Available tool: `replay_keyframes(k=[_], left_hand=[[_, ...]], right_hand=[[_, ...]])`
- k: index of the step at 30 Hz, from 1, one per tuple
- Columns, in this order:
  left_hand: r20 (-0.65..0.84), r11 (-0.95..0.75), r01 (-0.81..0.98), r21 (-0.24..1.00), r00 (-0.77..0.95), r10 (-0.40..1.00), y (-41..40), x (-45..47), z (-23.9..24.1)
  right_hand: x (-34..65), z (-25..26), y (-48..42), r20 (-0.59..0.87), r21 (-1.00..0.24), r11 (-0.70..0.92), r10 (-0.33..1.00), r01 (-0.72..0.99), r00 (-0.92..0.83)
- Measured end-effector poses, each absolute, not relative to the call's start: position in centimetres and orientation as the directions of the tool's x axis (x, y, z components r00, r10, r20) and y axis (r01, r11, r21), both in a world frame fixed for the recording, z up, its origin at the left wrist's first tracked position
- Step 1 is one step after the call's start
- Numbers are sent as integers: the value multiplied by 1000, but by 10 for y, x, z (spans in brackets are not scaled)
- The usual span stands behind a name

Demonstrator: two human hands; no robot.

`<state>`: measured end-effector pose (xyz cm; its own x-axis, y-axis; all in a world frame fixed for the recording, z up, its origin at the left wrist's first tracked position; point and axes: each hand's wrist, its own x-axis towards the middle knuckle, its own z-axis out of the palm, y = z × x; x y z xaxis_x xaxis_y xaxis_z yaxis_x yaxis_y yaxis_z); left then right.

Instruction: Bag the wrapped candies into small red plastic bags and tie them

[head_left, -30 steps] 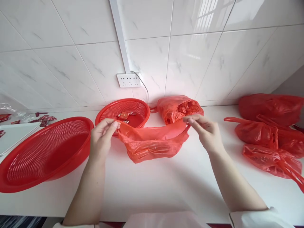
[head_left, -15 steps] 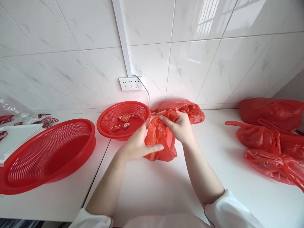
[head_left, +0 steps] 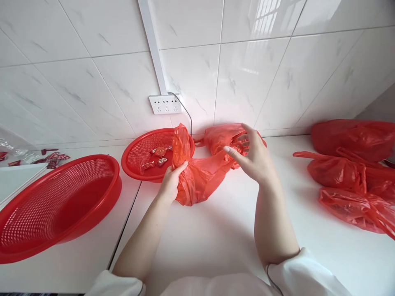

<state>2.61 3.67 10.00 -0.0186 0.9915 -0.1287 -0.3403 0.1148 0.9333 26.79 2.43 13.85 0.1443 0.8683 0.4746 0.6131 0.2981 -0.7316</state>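
A thin red plastic bag (head_left: 202, 179) hangs over the white tabletop, its left side bunched up. My left hand (head_left: 171, 183) is closed around that gathered part, thumb on top. Beside the bag's right end, my right hand (head_left: 256, 158) is open, its thumb and fingers spread; the thumb is close to the bag's stretched edge, and whether they touch I cannot tell. Behind the right hand lies another red plastic bag (head_left: 219, 137), against the wall. Left of the held bag, a round red basket (head_left: 131, 158) has several wrapped candies (head_left: 160, 152) in it.
A larger red basket (head_left: 106, 181) stands at the left, near a white flat object (head_left: 21, 179) and red wrapped pieces (head_left: 57, 158). Several filled red bags (head_left: 342, 176) lie at the right. A socket strip (head_left: 166, 104) with a cable is on the tiled wall.
My left hand has closed on the bag, whose top now stands up on the left. My right hand has let go of the gathered part, moved right and spread its fingers.
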Motion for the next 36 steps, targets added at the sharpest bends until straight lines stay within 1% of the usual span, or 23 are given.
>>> replay_keyframes(k=[1, 3, 5, 6, 8, 10, 13, 15, 17, 19, 20, 22, 24, 25, 26, 28, 30, 31, 33, 34, 36], left_hand=[[-125, 109, -336, 935, -26, 992, 37, 26, 100], [-108, 91, -301, 949, -40, 993, 38, 26, 98], [-65, 47, -263, 964, -59, 996, 39, 23, 98], [-37, 18, -255, 967, -70, 997, 39, 22, 98], [7, -31, -272, 962, -89, 996, 39, 19, 100], [22, -35, -319, 947, -45, 999, 38, 17, 104], [26, 36, -418, 908, 141, 990, 35, 15, 109], [40, 86, -506, 858, 233, 972, 35, 12, 110], [72, 113, -593, 797, 279, 958, 36, 8, 110], [98, 136, -638, 758, 318, 943, 39, 4, 109], [94, 155, -632, 759, 342, 935, 41, 2, 109], [41, 215, -559, 801, 410, 911, 44, 1, 107], [-23, 249, -410, 878, 483, 875, 44, 4, 105], [-33, 229, -318, 920, 520, 854, 42, 6, 104], [-28, 182, -222, 958, 558, 830, 40, 10, 104], [6, 21, -36, 999, 624, 782, 34, 16, 106], [9, -134, 129, 983, 685, 729, 27, 21, 109], [-7, -181, 194, 964, 701, 713, 23, 22, 111], [-44, -208, 271, 940, 698, 715, 18, 23, 114], [-50, -193, 277, 941, 680, 731, 17, 23, 115], [-38, -115, 220, 969, 591, 806, 16, 23, 114]], right_hand=[[272, 135, 27, 416, -707, 255, 905, 660, 95], [277, 129, 32, 256, -658, 223, 965, 719, -65], [279, 125, 36, 82, -635, 228, 970, 738, -228], [279, 124, 37, 20, -640, 231, 958, 733, -285], [277, 123, 39, -21, -684, 239, 938, 689, -345], [272, 124, 40, 5, -765, 248, 925, 595, -379], [265, 124, 41, 24, -876, 254, 872, 410, -489], [260, 125, 43, 36, -897, 287, 806, 336, -591], [257, 126, 45, 50, -890, 331, 753, 313, -656], [255, 128, 47, 69, -887, 351, 743, 300, -665], [255, 128, 48, 88, -894, 348, 756, 284, -649], [254, 129, 48, 136, -912, 334, 794, 239, -593], [252, 129, 46, 173, -934, 312, 823, 176, -541], [249, 129, 44, 189, -942, 304, 827, 139, -529], [246, 130, 41, 208, -947, 304, 823, 101, -528], [238, 131, 34, 262, -939, 340, 802, 50, -536], [228, 132, 27, 338, -896, 440, 761, 58, -553], [223, 132, 23, 377, -862, 502, 731, 75, -569], [215, 134, 17, 442, -779, 620, 649, 93, -619], [212, 134, 16, 465, -742, 664, 611, 94, -641], [211, 135, 14, 493, -696, 711, 573, 98, -655]])
